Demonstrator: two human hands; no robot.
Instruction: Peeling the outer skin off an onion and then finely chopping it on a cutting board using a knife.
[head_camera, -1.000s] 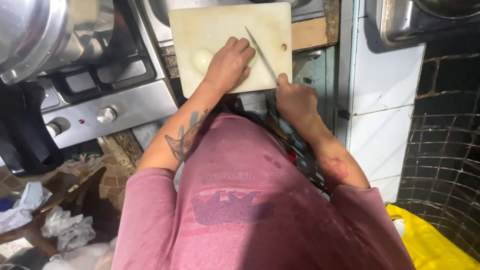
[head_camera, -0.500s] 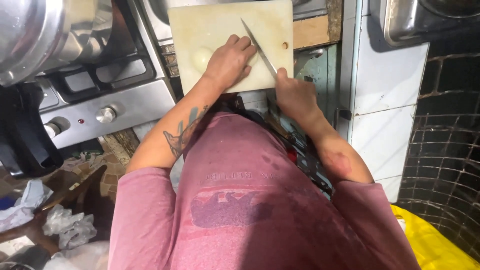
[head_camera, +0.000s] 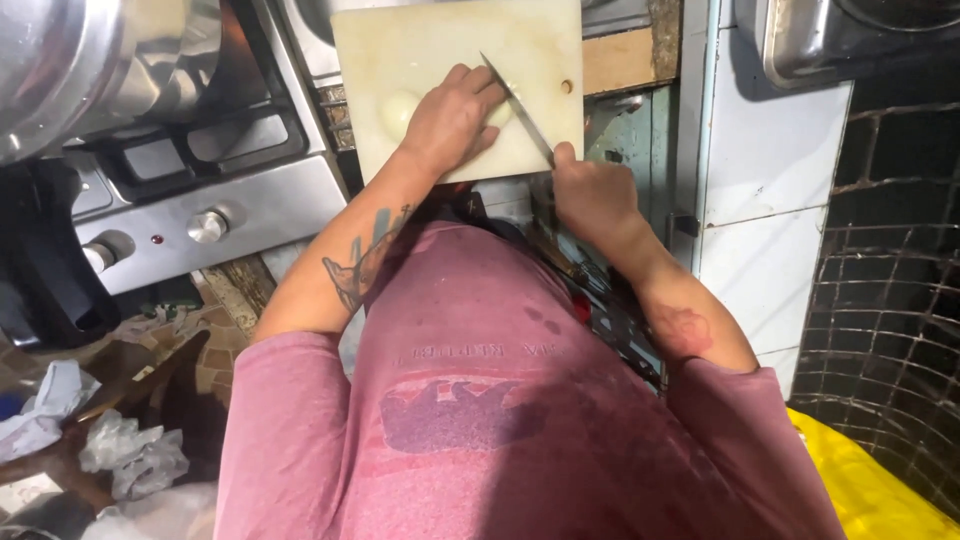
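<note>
A pale cutting board (head_camera: 440, 50) lies on the counter in front of me. My left hand (head_camera: 450, 115) presses down on a pale, peeled round vegetable (head_camera: 398, 108) on the board, most of it hidden under my fingers. In my right hand (head_camera: 590, 190) I grip a knife (head_camera: 515, 105) by its handle. Its blade slants up and to the left across the board and meets the vegetable beside my left fingertips.
A gas stove (head_camera: 200, 190) with knobs stands left of the board, with a big steel pot (head_camera: 70, 60) on it. A steel sink (head_camera: 850, 40) is at the top right above white tiles. Crumpled bags (head_camera: 120, 460) lie on the floor at left, a yellow thing (head_camera: 880, 490) at right.
The view has shifted slightly. My right hand has brought the knife blade a little further left, against the vegetable; my left hand stays on it.
</note>
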